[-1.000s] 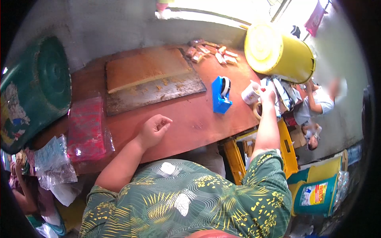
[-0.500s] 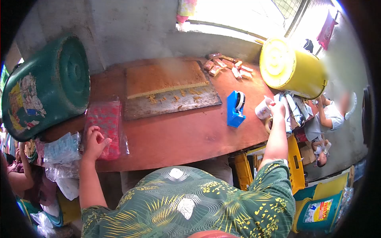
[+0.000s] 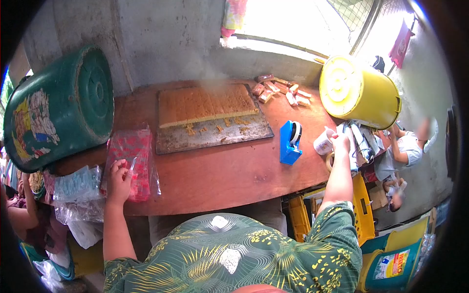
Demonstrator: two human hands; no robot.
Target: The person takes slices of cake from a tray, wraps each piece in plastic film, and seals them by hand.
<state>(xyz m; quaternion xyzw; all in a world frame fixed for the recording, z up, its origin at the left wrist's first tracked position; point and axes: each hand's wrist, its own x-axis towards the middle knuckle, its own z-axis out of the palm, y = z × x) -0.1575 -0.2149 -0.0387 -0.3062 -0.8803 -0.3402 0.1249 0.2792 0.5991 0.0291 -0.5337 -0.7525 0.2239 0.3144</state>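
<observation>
My left hand (image 3: 118, 182) is over the stack of red-patterned plastic bags (image 3: 141, 171), its fingers pinched on a corner of clear plastic that stands up from the stack. On the right, my right hand (image 3: 341, 142) is closed at the side of a white mug (image 3: 323, 142); what its fingertips hold is too small to tell. A blue tape dispenser (image 3: 289, 143) stands left of the mug. Behind it, a brown sheet cake (image 3: 205, 106) with lines across its top lies on a dark board (image 3: 220, 136).
Wrapped bars (image 3: 266, 94) lie at the table's back. A green bin (image 3: 63, 110) and a yellow bin (image 3: 359, 90) flank the table (image 3: 215, 176). Blue plastic packs (image 3: 78, 185) lie at left. A yellow crate (image 3: 362, 207) stands below, right. Other people are at both sides.
My left hand has moved left from the table's middle onto the red-patterned bags and closed on clear plastic. My right hand has stayed by the mug. The camera view has shifted.
</observation>
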